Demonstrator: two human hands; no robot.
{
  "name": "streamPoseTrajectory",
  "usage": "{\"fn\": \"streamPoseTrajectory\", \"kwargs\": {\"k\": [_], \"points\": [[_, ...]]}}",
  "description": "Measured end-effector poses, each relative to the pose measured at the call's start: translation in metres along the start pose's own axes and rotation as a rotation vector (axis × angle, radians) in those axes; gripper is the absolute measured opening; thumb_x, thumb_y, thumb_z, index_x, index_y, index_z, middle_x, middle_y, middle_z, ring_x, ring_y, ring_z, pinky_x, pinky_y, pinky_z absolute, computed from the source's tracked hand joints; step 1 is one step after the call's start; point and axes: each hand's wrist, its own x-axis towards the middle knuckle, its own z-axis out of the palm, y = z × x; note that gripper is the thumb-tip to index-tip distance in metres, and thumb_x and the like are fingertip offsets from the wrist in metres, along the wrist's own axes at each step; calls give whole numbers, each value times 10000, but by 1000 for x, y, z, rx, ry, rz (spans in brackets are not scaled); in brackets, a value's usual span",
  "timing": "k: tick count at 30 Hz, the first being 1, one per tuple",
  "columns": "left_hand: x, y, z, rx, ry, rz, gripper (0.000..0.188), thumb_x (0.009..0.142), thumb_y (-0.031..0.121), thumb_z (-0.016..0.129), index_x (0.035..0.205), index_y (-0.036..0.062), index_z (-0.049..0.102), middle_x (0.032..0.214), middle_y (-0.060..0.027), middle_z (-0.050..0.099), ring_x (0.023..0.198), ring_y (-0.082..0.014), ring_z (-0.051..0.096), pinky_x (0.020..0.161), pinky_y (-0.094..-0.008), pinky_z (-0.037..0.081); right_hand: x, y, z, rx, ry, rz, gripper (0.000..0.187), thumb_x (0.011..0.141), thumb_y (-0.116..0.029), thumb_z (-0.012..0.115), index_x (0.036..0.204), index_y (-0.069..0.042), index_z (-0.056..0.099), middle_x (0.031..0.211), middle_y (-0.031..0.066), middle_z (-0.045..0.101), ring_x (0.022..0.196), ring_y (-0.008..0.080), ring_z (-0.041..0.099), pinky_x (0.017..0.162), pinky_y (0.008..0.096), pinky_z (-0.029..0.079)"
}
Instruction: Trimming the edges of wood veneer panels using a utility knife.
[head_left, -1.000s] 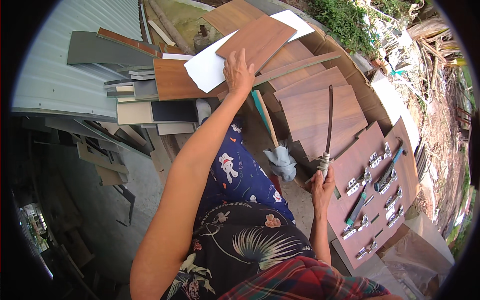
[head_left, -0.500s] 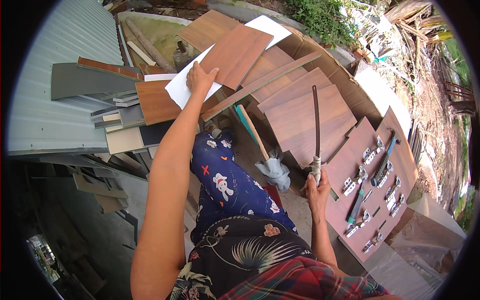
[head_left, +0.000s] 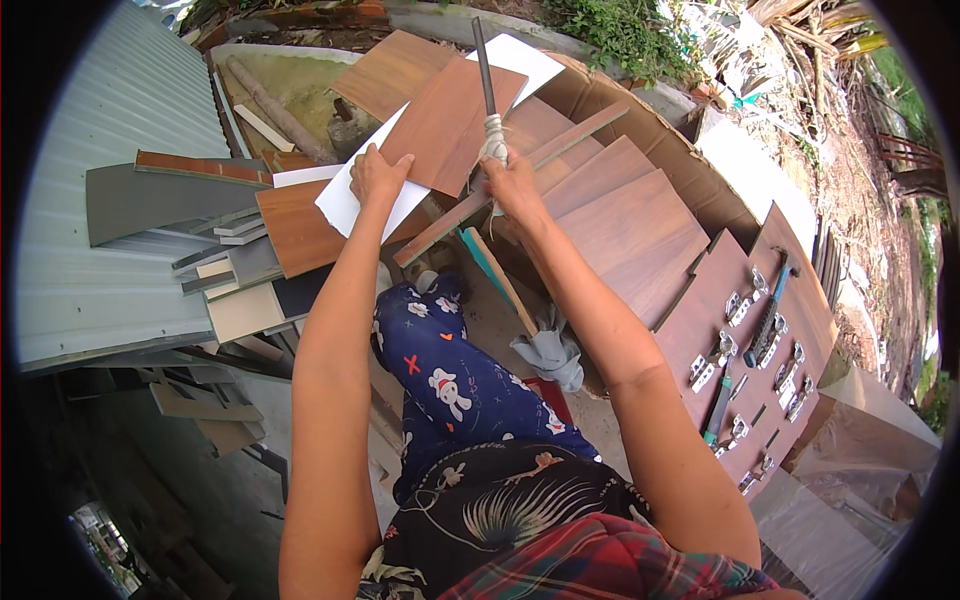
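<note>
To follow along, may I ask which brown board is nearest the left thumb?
The brown board lying over the white board, beside the left hand; the others are farther.

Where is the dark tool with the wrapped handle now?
In the head view, the tool is at upper centre, held in the right hand, in front of the brown panel next to the left hand.

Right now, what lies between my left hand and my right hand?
In the head view, the near end of the brown wood-grain board lies between the left hand and the right hand.
</note>
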Motion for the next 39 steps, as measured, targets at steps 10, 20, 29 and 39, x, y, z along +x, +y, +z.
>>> {"fn": "streamPoseTrajectory", "kwargs": {"k": [10, 20, 29, 39], "points": [[27, -35, -2, -32, -140, -3, 637, 808, 570, 658, 1077, -6, 711, 1110, -231, 685, 1078, -378, 642, 930, -464, 490, 8, -23, 29, 78, 42, 102, 149, 932, -200, 608, 963, -54, 611, 698, -17, 519, 583, 93, 463, 517, 290, 366], [0, -17, -17, -479, -91, 149, 605, 826, 528, 704, 933, -68, 696, 842, -208, 708, 811, -303, 688, 763, -397, 511, -47, -24, -10, -52, 3, -72, 149, 887, -79, 620, 1027, -28, 618, 810, -22, 581, 679, 90, 521, 582, 256, 416], [-122, 82, -2, -504, -248, 482, 528, 828, 448, 742, 938, -61, 656, 907, -229, 668, 865, -347, 648, 770, -417, 498, -203, -34, -116, 155, 154, 169, 185, 928, -128, 602, 1102, -68, 617, 866, -35, 549, 709, 60, 528, 673, 262, 542], [-165, 98, 55, -289, -147, 595, 496, 818, 437, 752, 1038, -1, 674, 1061, -181, 619, 1043, -360, 594, 878, -457, 477, -236, -18, -172, 60, 89, 292, 252, 935, -165, 612, 1156, -46, 619, 981, 8, 601, 898, 103, 588, 769, 304, 553]]}}
